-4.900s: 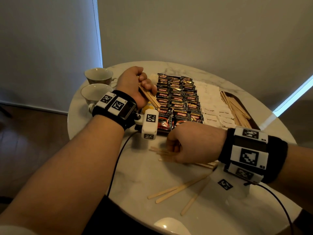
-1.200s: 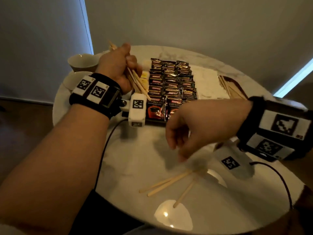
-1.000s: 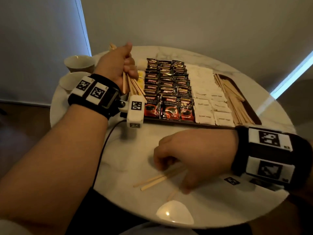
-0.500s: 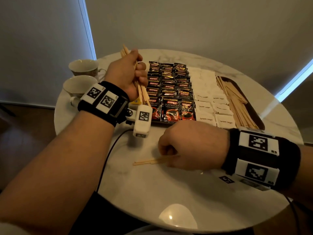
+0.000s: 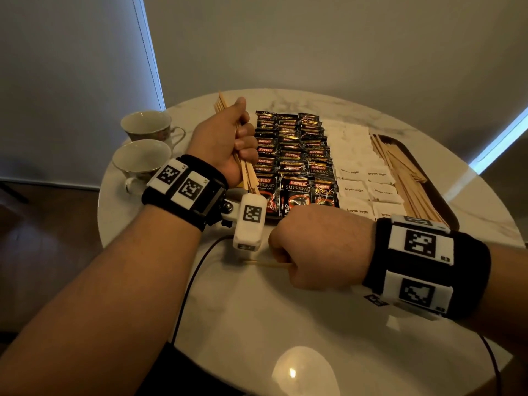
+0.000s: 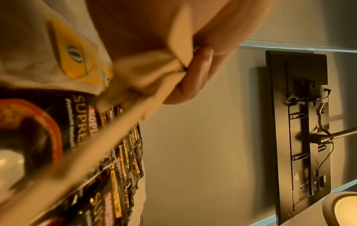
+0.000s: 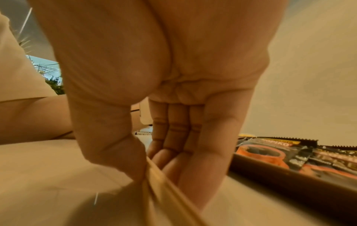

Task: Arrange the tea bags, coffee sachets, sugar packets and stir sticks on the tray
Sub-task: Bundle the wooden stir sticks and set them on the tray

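Observation:
A dark tray (image 5: 445, 207) on the round marble table holds rows of black coffee sachets (image 5: 294, 164), white sugar packets (image 5: 357, 167) and a row of wooden stir sticks (image 5: 400, 172). Yellow tea bags (image 6: 77, 56) lie at the tray's left end, mostly hidden behind my left hand. My left hand (image 5: 225, 144) hovers over that end, fist closed round a bundle of stir sticks (image 5: 247, 175). My right hand (image 5: 317, 247) is low over the table in front of the tray, thumb and fingers pinching a few stir sticks (image 7: 164, 183) whose tips (image 5: 265, 263) poke out to the left.
Two white teacups (image 5: 143, 158) stand on the table's left side, beside my left wrist. A black cable (image 5: 188, 284) runs across the near table from the left wrist camera. The table's front edge is close to my body.
My right hand dropped to the table, gathered the loose sticks lying near the front edge and now grips them. My left hand kept its bundle, turning it more upright.

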{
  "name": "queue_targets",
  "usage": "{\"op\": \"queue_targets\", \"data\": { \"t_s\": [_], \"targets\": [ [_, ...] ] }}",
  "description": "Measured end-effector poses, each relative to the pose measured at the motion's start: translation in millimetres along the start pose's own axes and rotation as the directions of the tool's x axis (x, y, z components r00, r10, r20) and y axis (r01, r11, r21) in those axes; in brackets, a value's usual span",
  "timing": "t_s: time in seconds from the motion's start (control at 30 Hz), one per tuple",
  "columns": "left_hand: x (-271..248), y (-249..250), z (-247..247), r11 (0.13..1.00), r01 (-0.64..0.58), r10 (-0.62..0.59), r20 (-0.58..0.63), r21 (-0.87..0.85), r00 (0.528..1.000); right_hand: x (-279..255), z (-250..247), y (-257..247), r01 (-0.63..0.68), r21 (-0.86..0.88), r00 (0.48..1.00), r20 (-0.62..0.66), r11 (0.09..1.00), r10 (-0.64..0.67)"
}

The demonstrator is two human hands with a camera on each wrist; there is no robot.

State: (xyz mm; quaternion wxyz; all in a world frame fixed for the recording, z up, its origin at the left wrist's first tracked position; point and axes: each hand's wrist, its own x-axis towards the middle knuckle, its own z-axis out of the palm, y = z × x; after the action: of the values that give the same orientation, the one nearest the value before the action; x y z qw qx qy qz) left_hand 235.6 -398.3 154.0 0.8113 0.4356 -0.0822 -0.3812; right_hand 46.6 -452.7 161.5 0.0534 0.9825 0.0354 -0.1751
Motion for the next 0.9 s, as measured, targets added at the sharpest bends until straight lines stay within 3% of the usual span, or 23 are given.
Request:
{"op": "queue_targets", "data": {
  "t_s": [0.2, 0.33, 0.4, 0.47, 0.6, 0.7, 0.83, 0.9],
  "targets": [
    [3.7, 6.1, -6.4, 0.998, -0.003, 0.002, -0.028, -0.056, 1.0, 2.6, -11.9, 27.7, -0.131, 0.209, 0.991, 0.008, 0.969, 0.132],
    [6.7, 8.6, -8.5, 0.995, -0.035, 0.027, -0.083, -0.094, 0.996, -8.5, -36.2, 68.3, -0.236, 0.532, 0.94, -0.087, 0.813, 0.33],
    [4.4, 5.8, -3.9, 0.998, -0.048, 0.045, -0.064, -0.041, 0.997, -8.6, -46.6, 79.7, -0.154, 0.76, 0.883, -0.181, 0.631, 0.433],
    [-0.1, -2.0, 4.7, 0.996, -0.065, 0.066, -0.006, 0.054, 0.998, 1.0, -53.8, 81.1, -0.006, 0.869, 0.815, -0.283, 0.495, 0.505],
    [-13.5, -20.5, 31.3, 0.972, -0.159, 0.142, 0.105, 0.174, 0.984, 30.6, -60.1, 69.9, 0.129, 0.878, 0.76, -0.386, 0.46, 0.523],
    [-18.6, -18.0, 44.2, 0.96, -0.214, 0.211, 0.036, 0.179, 0.977, 44.6, -62.2, 68.8, 0.173, 0.874, 0.726, -0.425, 0.454, 0.541],
    [-17.2, -9.1, 48.7, 0.911, -0.277, 0.298, -0.023, 0.307, 0.954, 46.5, -59.6, 75.3, 0.253, 0.879, 0.716, -0.451, 0.404, 0.533],
    [-13.6, -3.3, 48.9, 0.872, -0.284, 0.336, -0.064, 0.4, 0.94, 44.3, -56.1, 79.5, 0.333, 0.889, 0.709, -0.456, 0.315, 0.538]
  ]
}}
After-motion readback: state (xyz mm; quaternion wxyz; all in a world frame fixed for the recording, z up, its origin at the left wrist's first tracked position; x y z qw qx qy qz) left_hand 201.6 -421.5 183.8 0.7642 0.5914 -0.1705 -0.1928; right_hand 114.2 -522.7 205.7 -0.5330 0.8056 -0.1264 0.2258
